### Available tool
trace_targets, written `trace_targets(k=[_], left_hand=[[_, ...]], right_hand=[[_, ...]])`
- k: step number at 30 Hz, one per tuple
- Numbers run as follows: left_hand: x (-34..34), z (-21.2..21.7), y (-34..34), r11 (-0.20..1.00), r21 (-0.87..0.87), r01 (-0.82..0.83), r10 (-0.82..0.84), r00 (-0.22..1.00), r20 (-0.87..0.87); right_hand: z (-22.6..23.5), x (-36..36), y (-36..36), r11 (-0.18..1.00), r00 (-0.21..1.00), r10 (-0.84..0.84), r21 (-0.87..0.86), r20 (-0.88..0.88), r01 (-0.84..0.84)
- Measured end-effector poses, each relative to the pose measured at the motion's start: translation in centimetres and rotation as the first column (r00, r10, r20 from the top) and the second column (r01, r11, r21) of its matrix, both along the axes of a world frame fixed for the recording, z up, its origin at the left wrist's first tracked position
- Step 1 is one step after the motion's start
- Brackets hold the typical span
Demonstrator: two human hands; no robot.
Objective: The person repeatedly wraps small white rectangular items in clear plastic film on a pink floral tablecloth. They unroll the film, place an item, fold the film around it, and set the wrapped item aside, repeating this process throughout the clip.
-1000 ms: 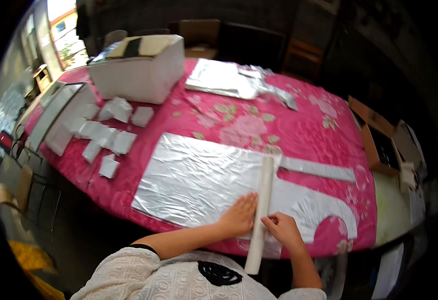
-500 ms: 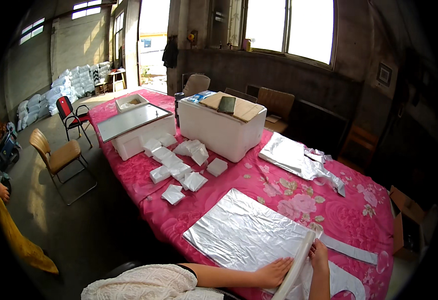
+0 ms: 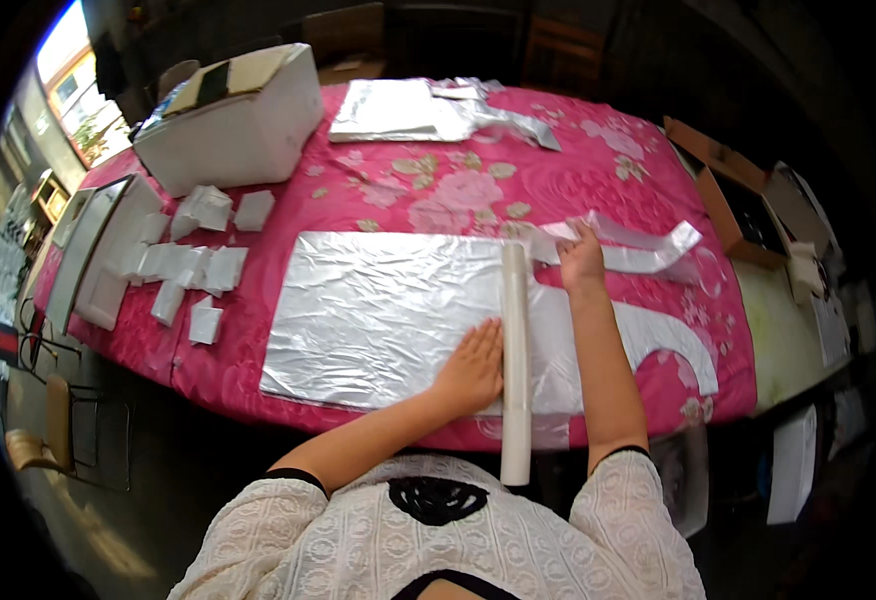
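Observation:
A wide silver plastic sheet (image 3: 378, 310), wrinkled and layered, lies flat in front of me; its right end has a curved cut-out and long strips. Across it rests a long pale tube (image 3: 516, 400), its near end reaching past the table edge. My left hand (image 3: 473, 370) is flat on the sheet, fingers stretched out, its side against the tube. To the right of the tube, my right hand (image 3: 583, 255) has its fingers closed on a silver strip (image 3: 638, 260) at the sheet's far right.
A pink flowered cloth (image 3: 598, 180) covers the table. Folded white packets (image 3: 193, 265) lie at left beside a white foam box (image 3: 243, 135). More silver sheets (image 3: 393, 110) are stacked at the far side. An open cardboard box (image 3: 738, 215) stands to the right.
My view has swung right and down, bringing the sheet to the middle. The right hand has moved from beside the tube to the far-side strip; the left stays flat beside the tube.

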State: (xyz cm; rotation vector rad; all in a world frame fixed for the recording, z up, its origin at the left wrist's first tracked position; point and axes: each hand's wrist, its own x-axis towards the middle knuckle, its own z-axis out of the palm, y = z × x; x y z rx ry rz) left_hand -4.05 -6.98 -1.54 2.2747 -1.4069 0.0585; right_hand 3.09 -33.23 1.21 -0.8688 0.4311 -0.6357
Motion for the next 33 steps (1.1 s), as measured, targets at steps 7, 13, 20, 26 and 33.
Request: trace_targets(k=[7, 13, 20, 26, 33], left_hand=[[0.4, 0.8, 0.7, 1.000, 0.009, -0.021, 0.021, 0.999, 0.028], [0.3, 0.6, 0.8, 1.000, 0.004, 0.003, -0.003, 0.998, 0.056], [0.4, 0.2, 0.7, 1.000, 0.011, -0.013, 0.012, 0.998, 0.055], [0.4, 0.5, 0.8, 0.999, 0.031, -0.008, 0.007, 0.999, 0.036], [0.2, 0.5, 0.7, 0.999, 0.029, -0.024, 0.022, 0.996, 0.089]], right_hand=[[5.0, -8.8, 6.5, 0.192, 0.613, -0.395, -0.714, -0.684, -0.673], [2.3, -7.3, 9.1, 0.420, 0.679, -0.071, -0.639, -0.731, -0.644], [-0.2, 0.1, 5.3, 0.930, 0.902, 0.286, -0.132, -0.323, -0.342], [4.0, -0.3, -3.9, 0.960, 0.961, 0.102, 0.228, 0.256, -0.162], [12.6, -3.4, -4.6, 0.985, 0.890, 0.168, -0.104, 0.423, -0.137]])
